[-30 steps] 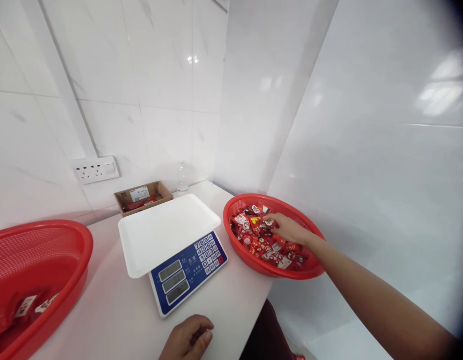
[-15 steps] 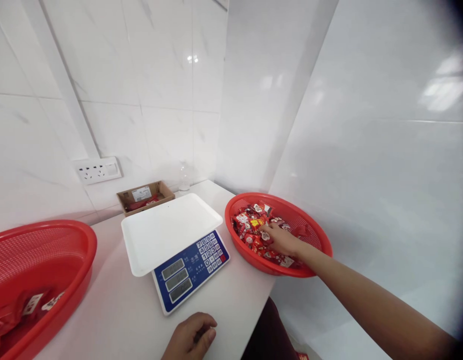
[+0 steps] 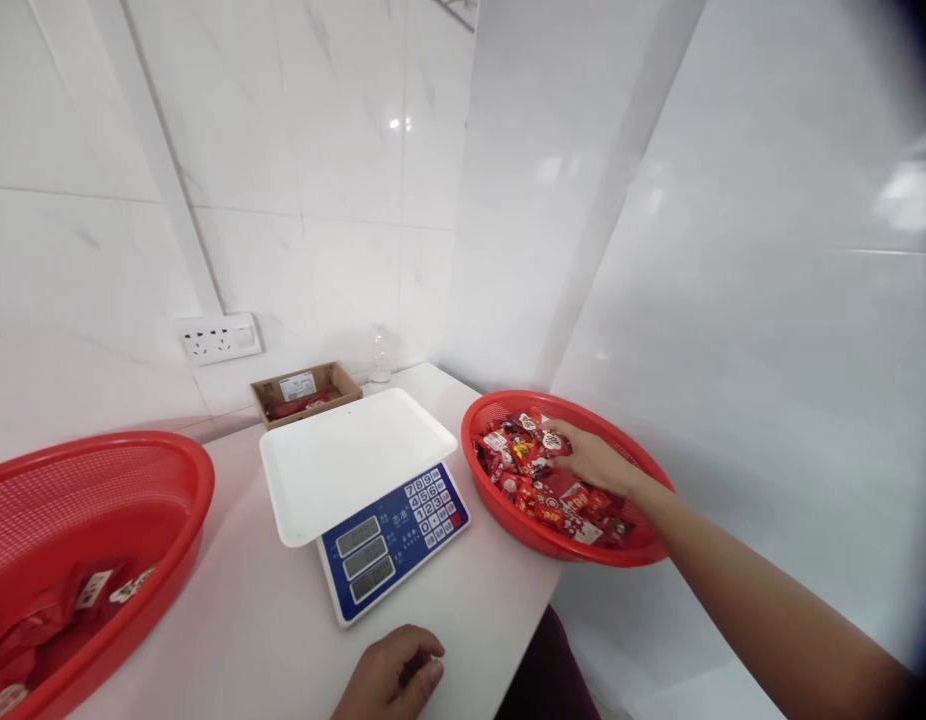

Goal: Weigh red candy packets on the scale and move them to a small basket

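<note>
In the red basket [image 3: 508, 520] on the right, my right hand [image 3: 589, 460] reaches down among small red wrapped packets [image 3: 538, 490]. Its thumb and fingers close round one red packet [image 3: 553, 441] with a white label. My left hand [image 3: 395, 672] rests on the white table, loosely curled, with a gap between thumb and fingers and nothing held. Just beyond it stands a digital scale [image 3: 395, 545] with a blue keypad panel. The scale's white tray [image 3: 358, 460] bears no packets.
A second red basket [image 3: 185, 500] at the left holds several red packets [image 3: 50, 610]. Behind the scale are a cardboard box [image 3: 272, 410] with red items inside and a clear bottle [image 3: 380, 357]. Walls close in at the back and right; a socket [image 3: 219, 338] is on the back wall.
My right hand has shifted back and to the right within the basket, uncovering more packets near its front. My left hand stays in place. The view has turned slightly left.
</note>
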`<action>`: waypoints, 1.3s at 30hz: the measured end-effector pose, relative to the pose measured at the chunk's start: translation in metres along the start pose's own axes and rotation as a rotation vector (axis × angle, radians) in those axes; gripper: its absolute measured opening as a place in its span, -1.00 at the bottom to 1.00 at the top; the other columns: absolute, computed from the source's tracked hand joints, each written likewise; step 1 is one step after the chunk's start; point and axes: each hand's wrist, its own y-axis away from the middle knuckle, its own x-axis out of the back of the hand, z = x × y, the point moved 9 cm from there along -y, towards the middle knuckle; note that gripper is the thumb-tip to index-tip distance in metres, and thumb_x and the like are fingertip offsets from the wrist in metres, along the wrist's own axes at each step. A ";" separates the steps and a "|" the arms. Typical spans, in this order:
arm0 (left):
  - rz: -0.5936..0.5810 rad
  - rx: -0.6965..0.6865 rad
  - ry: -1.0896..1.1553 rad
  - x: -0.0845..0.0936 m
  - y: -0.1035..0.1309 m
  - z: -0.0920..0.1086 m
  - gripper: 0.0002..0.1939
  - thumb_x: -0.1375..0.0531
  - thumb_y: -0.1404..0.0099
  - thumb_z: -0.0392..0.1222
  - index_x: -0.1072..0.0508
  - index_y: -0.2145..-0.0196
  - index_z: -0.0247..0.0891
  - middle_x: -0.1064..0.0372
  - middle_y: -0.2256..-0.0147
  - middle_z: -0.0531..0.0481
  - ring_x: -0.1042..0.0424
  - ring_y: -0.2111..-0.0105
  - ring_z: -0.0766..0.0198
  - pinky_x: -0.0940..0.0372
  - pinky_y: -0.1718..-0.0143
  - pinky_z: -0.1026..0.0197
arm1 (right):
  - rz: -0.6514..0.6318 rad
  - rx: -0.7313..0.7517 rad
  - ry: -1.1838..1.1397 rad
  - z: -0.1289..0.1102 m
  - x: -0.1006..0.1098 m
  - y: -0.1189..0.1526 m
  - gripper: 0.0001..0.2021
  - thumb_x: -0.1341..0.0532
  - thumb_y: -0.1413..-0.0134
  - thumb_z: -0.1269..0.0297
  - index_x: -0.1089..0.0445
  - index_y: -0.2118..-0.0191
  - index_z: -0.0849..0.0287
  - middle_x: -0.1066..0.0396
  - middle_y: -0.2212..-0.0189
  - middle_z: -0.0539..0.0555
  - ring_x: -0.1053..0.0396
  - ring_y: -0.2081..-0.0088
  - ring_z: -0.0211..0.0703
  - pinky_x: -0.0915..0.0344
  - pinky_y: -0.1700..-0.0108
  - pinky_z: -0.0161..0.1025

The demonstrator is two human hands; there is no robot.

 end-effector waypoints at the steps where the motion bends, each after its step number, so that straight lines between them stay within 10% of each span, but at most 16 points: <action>1: -0.006 0.001 0.000 0.000 0.000 0.001 -0.71 0.00 -0.24 -0.03 -0.39 0.27 -0.25 -0.36 0.41 -0.01 -0.32 0.43 0.30 -0.21 0.41 0.36 | 0.016 0.020 -0.025 -0.007 0.001 -0.001 -0.48 -0.17 0.17 0.36 -0.17 -0.02 0.09 -0.36 0.11 0.05 -0.34 0.16 -0.05 -0.23 0.12 -0.19; 8: 0.035 0.012 0.028 0.005 0.001 0.007 -0.74 -0.06 -0.20 -0.09 -0.42 0.28 -0.31 -0.38 0.41 -0.06 -0.32 0.46 0.30 -0.22 0.43 0.35 | 0.011 0.223 -0.286 -0.090 -0.023 -0.011 -0.51 -0.20 0.14 0.31 -0.17 -0.01 0.06 -0.28 0.01 0.01 -0.25 0.01 -0.11 -0.14 -0.05 -0.17; 17: 0.052 0.042 0.078 0.005 0.005 0.002 -0.72 -0.09 -0.15 -0.15 -0.47 0.24 -0.33 -0.41 0.41 -0.06 -0.31 0.48 0.34 -0.21 0.45 0.37 | -0.135 0.320 -0.585 -0.197 -0.110 -0.036 -0.46 -0.19 0.13 0.28 -0.10 -0.05 0.13 -0.35 0.13 0.07 -0.36 0.18 -0.17 -0.34 0.18 -0.22; 28: 0.025 0.027 0.095 0.007 0.005 0.007 -0.70 -0.09 -0.14 -0.12 -0.49 0.22 -0.26 -0.40 0.37 -0.05 -0.31 0.48 0.34 -0.20 0.46 0.37 | -0.108 0.373 -0.327 -0.212 -0.123 -0.037 -0.45 -0.11 0.19 0.49 -0.18 -0.05 0.16 -0.23 -0.03 0.13 -0.21 -0.02 -0.04 -0.10 -0.06 -0.12; 39: -0.041 0.036 0.082 -0.007 0.001 -0.013 -0.70 -0.10 -0.21 -0.04 -0.46 0.19 -0.22 -0.44 0.32 -0.02 -0.40 0.38 0.27 -0.26 0.39 0.33 | -0.175 0.585 -0.174 -0.243 -0.138 -0.005 -0.62 -0.10 0.01 0.24 -0.33 0.03 0.18 -0.20 -0.07 0.16 -0.07 -0.12 -0.06 0.04 -0.16 -0.07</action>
